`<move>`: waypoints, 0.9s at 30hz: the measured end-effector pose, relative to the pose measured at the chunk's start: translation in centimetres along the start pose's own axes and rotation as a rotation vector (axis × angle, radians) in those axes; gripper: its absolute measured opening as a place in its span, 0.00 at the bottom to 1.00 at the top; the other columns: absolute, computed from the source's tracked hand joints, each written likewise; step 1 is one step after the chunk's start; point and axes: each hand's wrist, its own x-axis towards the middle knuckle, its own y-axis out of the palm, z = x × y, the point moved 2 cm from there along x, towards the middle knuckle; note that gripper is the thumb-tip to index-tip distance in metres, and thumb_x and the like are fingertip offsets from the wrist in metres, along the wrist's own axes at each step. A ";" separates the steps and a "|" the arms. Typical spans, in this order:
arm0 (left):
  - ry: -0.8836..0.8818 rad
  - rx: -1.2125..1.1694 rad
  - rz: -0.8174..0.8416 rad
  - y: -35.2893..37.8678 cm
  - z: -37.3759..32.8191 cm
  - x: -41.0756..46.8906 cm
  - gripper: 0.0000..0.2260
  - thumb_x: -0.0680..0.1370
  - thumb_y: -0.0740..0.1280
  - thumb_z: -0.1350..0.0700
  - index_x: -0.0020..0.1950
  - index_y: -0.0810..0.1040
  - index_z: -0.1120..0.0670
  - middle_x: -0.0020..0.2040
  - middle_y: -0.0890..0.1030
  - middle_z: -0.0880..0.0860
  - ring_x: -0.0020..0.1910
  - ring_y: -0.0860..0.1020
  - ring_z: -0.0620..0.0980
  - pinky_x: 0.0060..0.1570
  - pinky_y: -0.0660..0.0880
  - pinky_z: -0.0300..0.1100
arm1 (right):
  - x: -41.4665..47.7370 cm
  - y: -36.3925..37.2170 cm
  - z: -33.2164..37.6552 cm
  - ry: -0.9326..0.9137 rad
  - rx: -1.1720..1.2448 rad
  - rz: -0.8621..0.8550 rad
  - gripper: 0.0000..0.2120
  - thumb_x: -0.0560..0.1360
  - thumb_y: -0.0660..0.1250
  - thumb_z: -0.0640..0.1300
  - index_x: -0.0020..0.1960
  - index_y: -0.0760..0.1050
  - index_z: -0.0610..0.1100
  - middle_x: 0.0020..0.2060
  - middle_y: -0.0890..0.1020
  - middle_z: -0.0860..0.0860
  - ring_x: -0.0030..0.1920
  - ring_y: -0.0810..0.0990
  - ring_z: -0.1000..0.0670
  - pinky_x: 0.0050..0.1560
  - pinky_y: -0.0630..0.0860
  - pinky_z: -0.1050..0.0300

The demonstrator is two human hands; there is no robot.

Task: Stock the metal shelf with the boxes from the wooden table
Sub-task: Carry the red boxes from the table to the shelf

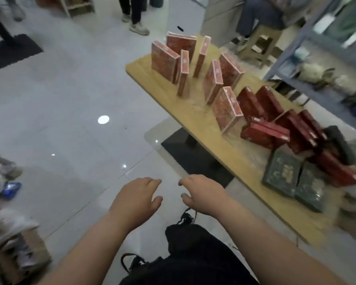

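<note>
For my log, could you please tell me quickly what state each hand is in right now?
Left hand: open, fingers relaxed, holding nothing.
Right hand: open, fingers loosely curled, holding nothing.

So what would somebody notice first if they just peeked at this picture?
Probably the orange-red boxes standing upright like dominoes on the far end of the wooden table. Nearer along it are a jumble of dark red boxes and two green boxes lying flat. In front, the left hand and right hand hang open over the tiled floor, holding nothing.
</note>
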 end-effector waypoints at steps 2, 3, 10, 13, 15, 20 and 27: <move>0.067 0.024 0.018 -0.2 -2.5 2.2 0.25 0.82 0.58 0.43 0.78 0.63 0.46 0.74 0.69 0.45 0.71 0.68 0.46 0.67 0.66 0.42 | -1.4 0.3 -2.8 0.086 0.061 -0.038 0.21 0.81 0.59 0.53 0.72 0.68 0.50 0.65 0.76 0.51 0.64 0.75 0.47 0.55 0.78 0.50; 0.096 0.035 0.027 -0.3 -3.7 3.2 0.25 0.82 0.58 0.43 0.78 0.63 0.46 0.74 0.69 0.45 0.71 0.68 0.46 0.68 0.66 0.41 | -1.9 0.3 -4.1 0.122 0.095 -0.055 0.21 0.81 0.59 0.53 0.73 0.69 0.50 0.65 0.76 0.51 0.64 0.75 0.48 0.56 0.78 0.49; 0.221 0.127 0.050 -0.9 -12.4 11.3 0.24 0.82 0.58 0.42 0.78 0.62 0.44 0.75 0.68 0.44 0.73 0.67 0.45 0.69 0.65 0.40 | -3.0 -1.7 -15.0 0.223 0.183 -0.126 0.18 0.80 0.59 0.52 0.67 0.72 0.49 0.59 0.78 0.49 0.59 0.76 0.46 0.53 0.78 0.47; 0.232 0.124 0.050 -1.2 -16.2 15.3 0.24 0.82 0.58 0.43 0.78 0.63 0.45 0.75 0.68 0.44 0.72 0.67 0.45 0.68 0.66 0.40 | -3.2 -3.1 -20.0 0.251 0.194 -0.158 0.18 0.79 0.60 0.52 0.67 0.73 0.49 0.60 0.78 0.48 0.60 0.76 0.44 0.54 0.77 0.48; 0.237 0.115 0.054 -1.3 -18.6 17.8 0.24 0.82 0.59 0.43 0.78 0.64 0.45 0.74 0.69 0.44 0.71 0.67 0.46 0.66 0.67 0.42 | -3.3 -4.2 -23.1 0.267 0.198 -0.175 0.19 0.80 0.60 0.52 0.69 0.71 0.49 0.63 0.77 0.48 0.62 0.76 0.44 0.55 0.76 0.49; 0.250 0.072 0.074 -0.9 -23.5 23.1 0.23 0.81 0.62 0.46 0.76 0.67 0.46 0.72 0.71 0.46 0.71 0.68 0.48 0.65 0.69 0.43 | -3.6 -6.0 -29.9 0.304 0.227 -0.244 0.19 0.80 0.61 0.52 0.68 0.73 0.48 0.63 0.78 0.47 0.64 0.75 0.44 0.59 0.75 0.49; 0.274 -0.048 0.124 -3.6 -26.0 29.6 0.21 0.79 0.67 0.48 0.72 0.72 0.46 0.65 0.76 0.44 0.65 0.73 0.45 0.61 0.69 0.41 | -2.5 -5.9 -36.7 0.456 0.370 -0.367 0.19 0.78 0.63 0.50 0.68 0.73 0.47 0.61 0.76 0.48 0.64 0.73 0.45 0.60 0.76 0.46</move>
